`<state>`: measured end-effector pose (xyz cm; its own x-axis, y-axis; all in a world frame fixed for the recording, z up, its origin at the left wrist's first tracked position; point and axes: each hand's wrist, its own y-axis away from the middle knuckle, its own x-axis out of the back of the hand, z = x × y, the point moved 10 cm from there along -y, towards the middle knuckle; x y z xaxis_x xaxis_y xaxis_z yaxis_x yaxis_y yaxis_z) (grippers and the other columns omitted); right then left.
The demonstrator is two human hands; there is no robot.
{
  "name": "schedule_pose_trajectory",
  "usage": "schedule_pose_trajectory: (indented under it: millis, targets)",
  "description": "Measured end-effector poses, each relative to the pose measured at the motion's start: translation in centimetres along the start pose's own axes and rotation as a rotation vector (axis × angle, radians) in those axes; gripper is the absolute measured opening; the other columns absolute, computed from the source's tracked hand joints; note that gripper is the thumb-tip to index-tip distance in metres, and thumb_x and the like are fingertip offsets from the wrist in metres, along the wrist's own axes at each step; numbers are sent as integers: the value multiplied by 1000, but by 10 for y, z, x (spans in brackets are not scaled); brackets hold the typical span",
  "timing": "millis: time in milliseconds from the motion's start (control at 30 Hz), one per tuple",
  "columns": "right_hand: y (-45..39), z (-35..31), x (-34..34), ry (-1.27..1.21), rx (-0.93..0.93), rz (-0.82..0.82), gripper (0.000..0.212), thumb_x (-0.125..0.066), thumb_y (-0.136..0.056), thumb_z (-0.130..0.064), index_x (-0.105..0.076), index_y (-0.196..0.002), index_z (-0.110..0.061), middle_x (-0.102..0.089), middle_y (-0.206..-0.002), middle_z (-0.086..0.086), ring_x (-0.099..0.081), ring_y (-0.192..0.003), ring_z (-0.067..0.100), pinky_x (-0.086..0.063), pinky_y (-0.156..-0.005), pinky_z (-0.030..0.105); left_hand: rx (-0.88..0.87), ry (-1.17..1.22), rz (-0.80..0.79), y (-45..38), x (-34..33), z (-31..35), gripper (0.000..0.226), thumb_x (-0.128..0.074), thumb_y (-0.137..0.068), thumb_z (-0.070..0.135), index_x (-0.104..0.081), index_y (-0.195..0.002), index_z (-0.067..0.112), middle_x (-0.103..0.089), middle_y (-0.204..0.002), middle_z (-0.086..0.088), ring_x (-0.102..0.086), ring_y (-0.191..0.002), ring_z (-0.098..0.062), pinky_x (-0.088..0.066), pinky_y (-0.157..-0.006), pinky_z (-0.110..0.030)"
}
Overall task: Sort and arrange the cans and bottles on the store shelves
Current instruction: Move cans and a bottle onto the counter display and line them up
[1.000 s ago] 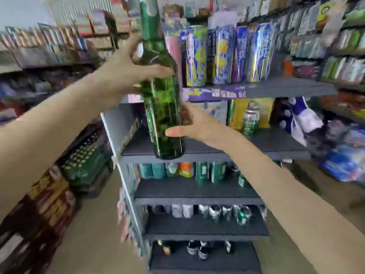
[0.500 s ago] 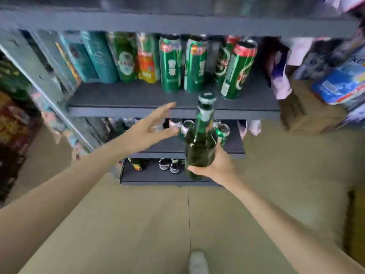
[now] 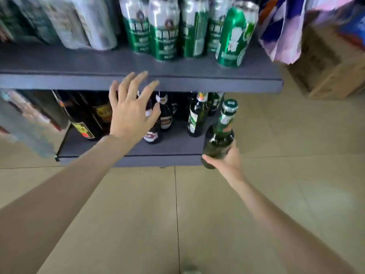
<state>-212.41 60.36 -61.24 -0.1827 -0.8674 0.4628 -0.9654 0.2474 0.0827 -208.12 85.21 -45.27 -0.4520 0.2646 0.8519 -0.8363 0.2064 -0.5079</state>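
My right hand [image 3: 227, 162] grips the upright green bottle [image 3: 219, 139], bottom shelf [image 3: 173, 143] gap at its 10 o'clock; left hand [image 3: 131, 113] spread wide, empty.

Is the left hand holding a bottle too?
No, the left hand is open with fingers spread and holds nothing; only the right hand grips the dark green glass bottle.

Dark green glass bottle [image 3: 218, 139] with a green cap, lower right of centre. Green-and-silver cans [image 3: 164, 30] along the top. Grey-blue shelf [image 3: 217, 84] edges. Brown, nearly black bottles [image 3: 88, 117] with yellow and red labels at left. Beige tiled floor [image 3: 197, 214]. Brown cardboard box [image 3: 325, 66], upper right.
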Motion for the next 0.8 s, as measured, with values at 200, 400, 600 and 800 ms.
schedule_pose_trajectory:
  millis: [200, 400, 600, 800]
  targets:
    - [-41, 43, -6, -214, -47, 196, 70, -85, -64, -10, -46, -122, -14, -54, -94, -10, -51, -91, 8, -34, -74, 4, 9, -56, 128, 0, -23, 2, 54, -46, -84, 38, -43, -134, 16, -39, -141, -11, -26, -136, -32, -6, -111, -55]
    - [-79, 65, -8, -198, -73, 268, 61, -84, -62, -12, -47, -110, -18, -55, -90, -11, -57, -100, 18, -42, -81, 20, -69, -98, 145, -19, -32, 15, 59, -45, -85, 41, -40, -138, 16, -41, -140, -9, -28, -135, -32, -4, -112, -52]
    - [-122, 76, -27, -182, -67, 271, 62, -84, -62, -18, -46, -110, -20, -57, -97, -7, -49, -116, 29, -48, -93, 41, -67, -134, 292, -17, -36, 15, 57, -50, -83, 38, -44, -135, 17, -46, -137, -7, -34, -132, -30, -7, -112, -51]
    - [-153, 76, -27, -168, -37, 254, 67, -85, -61, -18, -46, -115, -17, -62, -113, -1, -55, -113, 23, -43, -102, 43, -79, -176, 440, -17, -38, 11, 54, -56, -78, 38, -48, -129, 19, -52, -130, -6, -32, -125, -23, -12, -110, -49]
